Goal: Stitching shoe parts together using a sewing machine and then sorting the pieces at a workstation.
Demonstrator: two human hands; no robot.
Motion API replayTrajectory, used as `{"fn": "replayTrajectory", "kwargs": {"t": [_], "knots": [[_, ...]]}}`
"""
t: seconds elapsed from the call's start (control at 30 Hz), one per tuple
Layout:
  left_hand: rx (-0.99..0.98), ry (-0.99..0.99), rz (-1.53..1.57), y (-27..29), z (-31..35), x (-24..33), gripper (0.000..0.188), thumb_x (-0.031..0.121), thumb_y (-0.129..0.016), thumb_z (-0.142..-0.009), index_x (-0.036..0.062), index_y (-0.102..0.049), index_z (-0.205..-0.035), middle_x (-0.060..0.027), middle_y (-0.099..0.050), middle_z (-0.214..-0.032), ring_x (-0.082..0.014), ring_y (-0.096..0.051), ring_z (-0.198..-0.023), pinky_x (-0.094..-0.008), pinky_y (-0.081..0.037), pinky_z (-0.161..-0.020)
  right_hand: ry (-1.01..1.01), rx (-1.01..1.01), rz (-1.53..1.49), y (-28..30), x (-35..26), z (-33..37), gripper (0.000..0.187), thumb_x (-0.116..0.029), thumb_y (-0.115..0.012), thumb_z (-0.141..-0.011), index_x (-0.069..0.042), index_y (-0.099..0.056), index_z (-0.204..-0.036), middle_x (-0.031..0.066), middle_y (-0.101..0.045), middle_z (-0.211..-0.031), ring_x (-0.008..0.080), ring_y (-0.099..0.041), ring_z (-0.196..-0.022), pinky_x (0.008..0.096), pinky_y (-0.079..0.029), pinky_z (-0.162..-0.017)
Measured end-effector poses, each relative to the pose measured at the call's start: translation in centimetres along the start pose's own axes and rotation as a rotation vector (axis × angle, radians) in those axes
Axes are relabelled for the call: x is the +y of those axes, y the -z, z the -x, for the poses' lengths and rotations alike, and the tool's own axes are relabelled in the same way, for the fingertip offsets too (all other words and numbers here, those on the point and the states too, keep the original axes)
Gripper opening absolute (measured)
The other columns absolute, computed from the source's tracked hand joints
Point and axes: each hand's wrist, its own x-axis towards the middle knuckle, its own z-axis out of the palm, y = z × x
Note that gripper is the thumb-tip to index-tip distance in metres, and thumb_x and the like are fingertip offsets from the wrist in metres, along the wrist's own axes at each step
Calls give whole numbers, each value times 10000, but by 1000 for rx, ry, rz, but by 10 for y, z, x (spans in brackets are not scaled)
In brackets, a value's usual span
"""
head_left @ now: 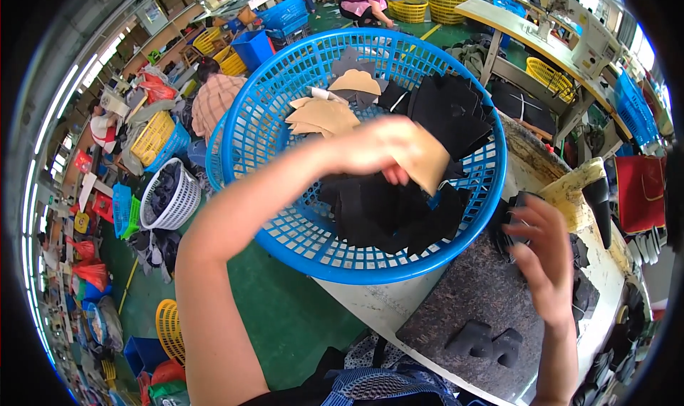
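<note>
Over a big blue plastic basket (370, 272) my left hand (388, 148) is closed on a tan cut piece (427, 160), flat and curved at the edge. Motion blurs that hand a little. Beneath and around it in the basket lie stacks of black cut pieces (388, 210) and a stack of tan pieces (324, 115). My right hand (543, 253) is raised over the worktable with its fingers apart, holding nothing I can see. Behind its fingers is a dark object (507, 221), partly hidden. Two small black shaped pieces (484, 343) lie on a dark speckled board (445, 313).
A worn cream machine arm with a black cone-shaped end (597, 210) stands at the right. Beyond the basket is a sewing machine (591, 46) on a long table. At left are a white basket (173, 196) and a person in a checked shirt (217, 99).
</note>
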Motion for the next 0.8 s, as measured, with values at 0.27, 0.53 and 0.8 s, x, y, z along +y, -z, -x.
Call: {"fn": "replayTrajectory", "kwargs": {"t": [0.27,0.53,0.8], "knots": [[170,-86,11,-39,28,2,344,313,-555,-1096,5,-578,-946,-65,-661,-742,-130,-692,-644,-254,-557,-542,-293,-292,-170,-26,45,-61,171,-127,-650,-1038,30,-657,-1104,70,-710,-896,117,-688,-754,257,-559,-665],[532,-224,-94,33,11,22,261,283,-525,-1108,36,-590,-1054,-86,-701,-740,-163,-712,-665,-297,-576,-620,-65,-191,-128,-30,28,-90,182,-172,-614,-1057,-15,-686,-999,21,-674,-816,84,-616,-694,245,-506,-628],[255,205,-1629,148,32,-95,1175,138,-866,-667,193,-220,-1647,-179,-289,-1638,-403,-404,-1458,-483,-364,-1211,-358,-2,24,77,45,-22,147,-219,-609,-1036,-88,-665,-999,-47,-596,-799,29,-499,-663,207,-355,-569]]}}
